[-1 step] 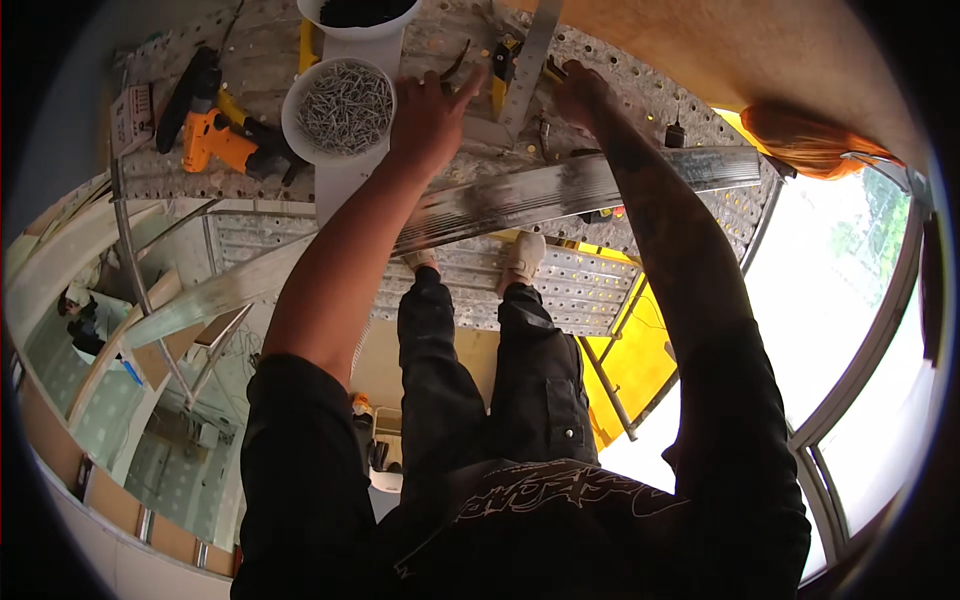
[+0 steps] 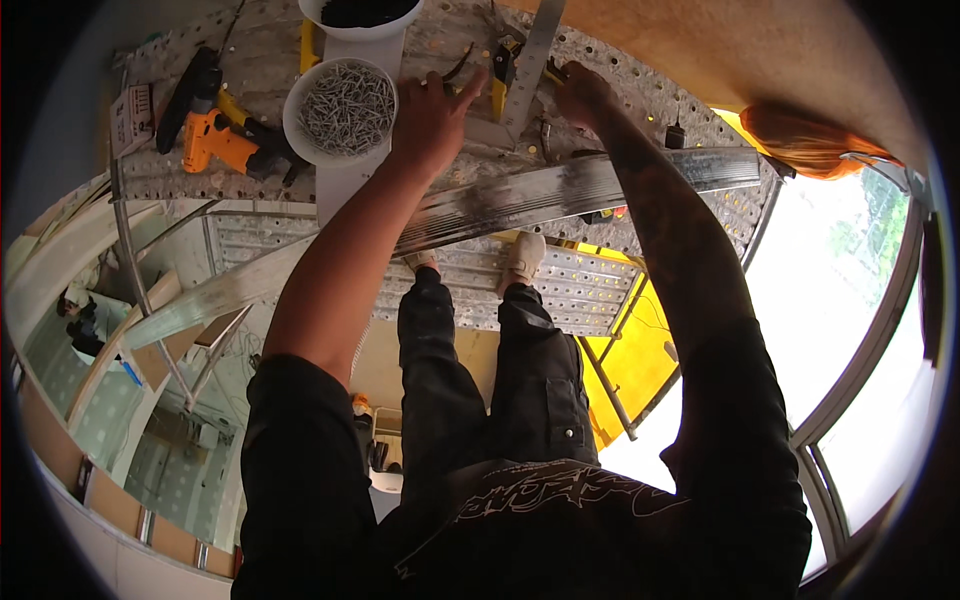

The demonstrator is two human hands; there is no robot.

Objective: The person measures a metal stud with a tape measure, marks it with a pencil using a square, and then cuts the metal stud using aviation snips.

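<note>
My left hand (image 2: 432, 125) rests palm down on the perforated platform, right beside a white bucket (image 2: 292, 125) full of screws (image 2: 347, 108). Its index finger points out to the right, fingers apart, and a dark curved piece (image 2: 459, 62) lies by the fingertips. My right hand (image 2: 585, 95) is closed beside the long leg of a metal square (image 2: 527, 82); a small dark and yellow end shows at its fingers, too little to name. Between the hands lies a yellow and black tool (image 2: 500, 85). A long ribbed metal profile (image 2: 500, 207) crosses under both forearms.
An orange and black cordless drill (image 2: 217, 140) lies at the left, near a small box (image 2: 132, 120). Another white tub (image 2: 362, 28) with black contents stands at the far edge. An orange bag (image 2: 810, 140) hangs at right. Below, a person (image 2: 82, 310) is on the lower left.
</note>
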